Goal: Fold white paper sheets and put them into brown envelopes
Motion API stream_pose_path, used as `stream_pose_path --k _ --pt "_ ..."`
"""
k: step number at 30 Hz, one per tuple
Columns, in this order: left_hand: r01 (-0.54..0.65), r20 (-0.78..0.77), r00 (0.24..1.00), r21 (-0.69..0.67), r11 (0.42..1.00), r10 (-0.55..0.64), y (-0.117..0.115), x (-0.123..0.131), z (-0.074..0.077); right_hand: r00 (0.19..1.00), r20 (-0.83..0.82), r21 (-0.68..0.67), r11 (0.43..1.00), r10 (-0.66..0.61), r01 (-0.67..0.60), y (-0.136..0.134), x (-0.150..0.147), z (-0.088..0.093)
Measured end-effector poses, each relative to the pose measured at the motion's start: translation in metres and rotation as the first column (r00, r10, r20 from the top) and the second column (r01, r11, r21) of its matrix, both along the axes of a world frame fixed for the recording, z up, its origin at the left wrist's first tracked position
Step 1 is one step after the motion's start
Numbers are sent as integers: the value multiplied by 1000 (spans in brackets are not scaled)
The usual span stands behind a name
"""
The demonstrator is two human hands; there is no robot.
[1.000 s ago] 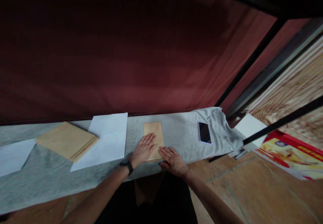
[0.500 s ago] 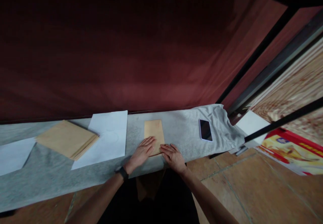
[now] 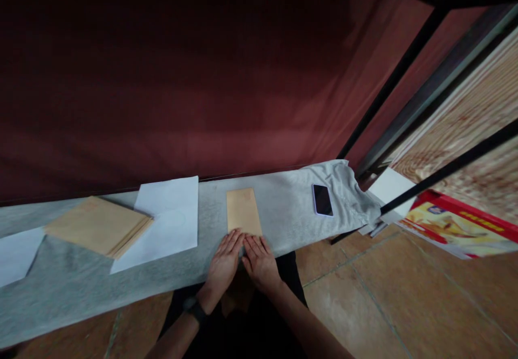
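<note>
A small brown envelope (image 3: 243,211) lies flat on the grey cloth-covered table (image 3: 81,278), straight ahead of me. My left hand (image 3: 224,262) rests flat at the envelope's near edge, fingers stretched out and together. My right hand (image 3: 258,259) lies flat beside it, fingertips at the same near edge. Both hands sit side by side at the table's front edge and hold nothing. A black band is on my left wrist.
A stack of brown envelopes (image 3: 97,225) lies at the left, partly on a white sheet (image 3: 165,218). Another white sheet (image 3: 16,253) is at the far left. A phone (image 3: 322,200) lies face up at the right. A dark red curtain hangs behind the table.
Both hands have slid back along the envelope toward me, from its middle to its near edge, and come closer together. The envelope stays put.
</note>
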State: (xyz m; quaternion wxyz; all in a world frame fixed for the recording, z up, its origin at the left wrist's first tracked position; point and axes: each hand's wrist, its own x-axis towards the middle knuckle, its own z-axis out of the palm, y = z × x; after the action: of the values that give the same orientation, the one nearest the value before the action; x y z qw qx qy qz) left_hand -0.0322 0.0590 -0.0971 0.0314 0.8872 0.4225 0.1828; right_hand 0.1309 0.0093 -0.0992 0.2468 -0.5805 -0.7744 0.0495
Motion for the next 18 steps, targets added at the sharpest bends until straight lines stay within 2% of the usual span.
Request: stream_pose_path --k 6,10,13,18 --pt "44 -32 999 1 999 -44 -22 -11 -1 998 47 -5 999 -34 35 -10 27 3" --pt "31 -22 999 -25 999 -32 -20 -9 1 998 30 -14 998 -60 60 -14 39 7" --pt "55 -29 998 -51 997 -57 -4 17 1 997 14 -9 997 -74 74 -15 36 5" --pt "112 -57 991 -124 986 -119 46 68 1 995 -15 -19 995 -94 94 -15 33 4"
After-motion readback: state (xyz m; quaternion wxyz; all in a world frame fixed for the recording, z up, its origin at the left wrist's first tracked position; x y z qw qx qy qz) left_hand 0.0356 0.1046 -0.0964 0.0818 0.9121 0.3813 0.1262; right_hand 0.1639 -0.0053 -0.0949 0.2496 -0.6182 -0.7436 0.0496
